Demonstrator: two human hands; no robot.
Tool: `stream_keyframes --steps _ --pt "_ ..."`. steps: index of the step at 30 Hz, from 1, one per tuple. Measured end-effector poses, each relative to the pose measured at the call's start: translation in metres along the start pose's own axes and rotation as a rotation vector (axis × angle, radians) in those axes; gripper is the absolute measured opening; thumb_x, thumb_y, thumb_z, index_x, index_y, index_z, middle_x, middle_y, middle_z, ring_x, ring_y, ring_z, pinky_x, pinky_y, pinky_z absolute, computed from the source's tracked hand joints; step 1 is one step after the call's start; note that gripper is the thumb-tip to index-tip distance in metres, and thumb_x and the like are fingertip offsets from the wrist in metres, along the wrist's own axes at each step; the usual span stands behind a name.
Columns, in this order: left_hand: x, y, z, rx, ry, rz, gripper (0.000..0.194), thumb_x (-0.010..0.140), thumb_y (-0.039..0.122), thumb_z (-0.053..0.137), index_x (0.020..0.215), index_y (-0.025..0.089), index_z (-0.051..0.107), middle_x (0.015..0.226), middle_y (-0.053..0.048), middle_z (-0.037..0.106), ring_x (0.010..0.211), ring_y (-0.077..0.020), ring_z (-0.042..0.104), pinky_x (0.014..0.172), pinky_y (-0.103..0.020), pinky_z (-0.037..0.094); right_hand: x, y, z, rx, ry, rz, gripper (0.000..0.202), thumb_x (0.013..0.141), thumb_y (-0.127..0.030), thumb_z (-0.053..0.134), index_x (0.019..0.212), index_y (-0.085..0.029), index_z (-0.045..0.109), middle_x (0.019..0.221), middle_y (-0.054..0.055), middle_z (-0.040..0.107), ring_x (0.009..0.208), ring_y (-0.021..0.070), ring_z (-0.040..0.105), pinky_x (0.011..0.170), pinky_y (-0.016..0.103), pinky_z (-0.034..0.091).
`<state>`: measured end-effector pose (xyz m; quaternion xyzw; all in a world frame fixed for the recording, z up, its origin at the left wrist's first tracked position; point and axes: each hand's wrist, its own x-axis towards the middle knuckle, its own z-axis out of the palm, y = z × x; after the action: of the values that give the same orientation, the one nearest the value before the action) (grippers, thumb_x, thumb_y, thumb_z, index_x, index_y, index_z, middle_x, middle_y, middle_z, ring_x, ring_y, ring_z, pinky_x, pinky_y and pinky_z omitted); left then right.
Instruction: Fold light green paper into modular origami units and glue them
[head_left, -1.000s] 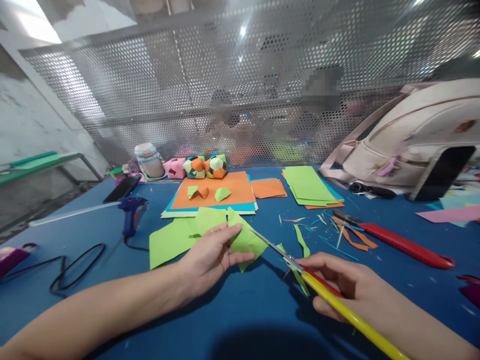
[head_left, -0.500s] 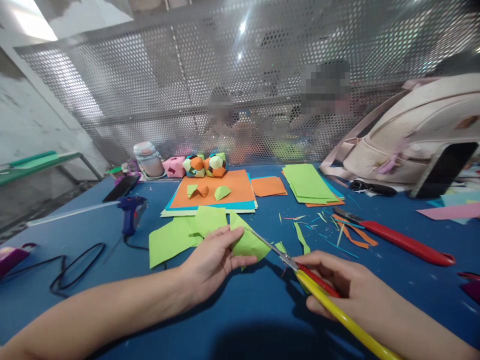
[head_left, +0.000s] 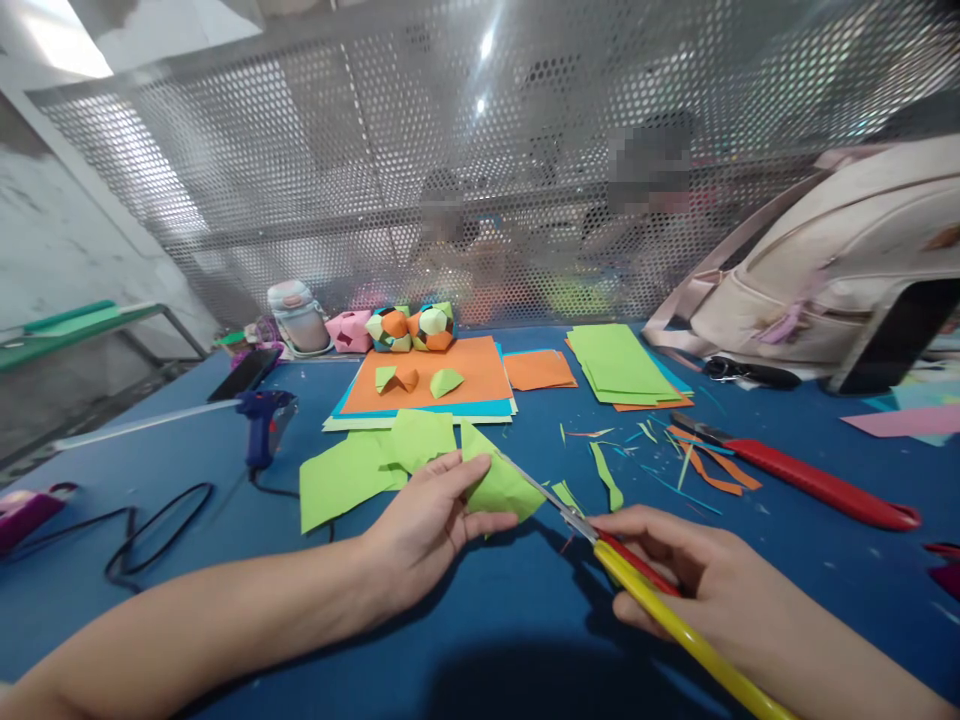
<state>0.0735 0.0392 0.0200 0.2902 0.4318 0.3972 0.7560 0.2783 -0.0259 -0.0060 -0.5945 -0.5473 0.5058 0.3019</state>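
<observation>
The left arm comes in from the bottom left corner, and the left hand [head_left: 427, 520] is out over the blue bench [head_left: 360, 640]. Its fingers [head_left: 496, 522] pinch one bent green paper [head_left: 504, 490], which is up off the bench near the middle. One finger pokes out under it. The right arm comes in from the bottom right. The right hand [head_left: 697, 570] is curled, and its fingers grip one pair of scissors [head_left: 654, 594] by the red and yellow handles. The blades point up and left, along the edge of the bent green paper. I can't tell if they are biting into it.

Behind the hands, two little folded bits sit on a big orange sheet [head_left: 450, 403]: one is green and orange [head_left: 385, 379], one is all green [head_left: 447, 382]. In back there are three paper balls, one pink [head_left: 349, 331] and two with lots of colors [head_left: 432, 328]. I see one glue gun [head_left: 262, 425], one bottle [head_left: 301, 320], one tool with a red handle [head_left: 825, 485] and one bag [head_left: 825, 290]. The thin paper scraps [head_left: 607, 478] are too many to count.
</observation>
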Motion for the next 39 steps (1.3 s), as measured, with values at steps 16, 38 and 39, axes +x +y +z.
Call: stream_keyframes --steps 16,38,39 --pt "-0.005 -0.004 0.001 0.013 -0.097 -0.009 0.009 0.082 0.012 0.055 0.079 0.01 0.063 0.079 -0.007 0.067 0.068 -0.0142 0.066 0.06 -0.026 0.059 -0.003 -0.002 0.003 -0.05 -0.005 -0.029 0.041 0.061 -0.041 0.072 0.098 -0.026 0.063 0.069 -0.002 0.055 0.061 0.0127 0.046 0.056 0.023 0.04" --pt "-0.011 -0.006 0.002 -0.004 -0.179 -0.113 0.011 0.085 0.015 0.052 0.083 0.008 0.061 0.079 -0.009 0.067 0.063 -0.014 0.066 0.057 -0.024 0.058 -0.001 0.0 0.014 0.112 -0.076 -0.048 0.034 0.066 -0.04 0.068 0.096 -0.026 0.061 0.067 -0.003 0.048 0.059 0.0116 0.041 0.053 0.023 0.038" --pt "-0.012 -0.006 0.002 -0.008 -0.183 -0.113 0.011 0.085 0.015 0.052 0.083 0.008 0.061 0.078 -0.009 0.067 0.063 -0.0138 0.066 0.057 -0.024 0.058 -0.001 0.002 0.015 0.113 -0.072 -0.054 0.034 0.066 -0.041 0.068 0.096 -0.026 0.061 0.066 -0.003 0.047 0.058 0.0117 0.041 0.053 0.023 0.038"
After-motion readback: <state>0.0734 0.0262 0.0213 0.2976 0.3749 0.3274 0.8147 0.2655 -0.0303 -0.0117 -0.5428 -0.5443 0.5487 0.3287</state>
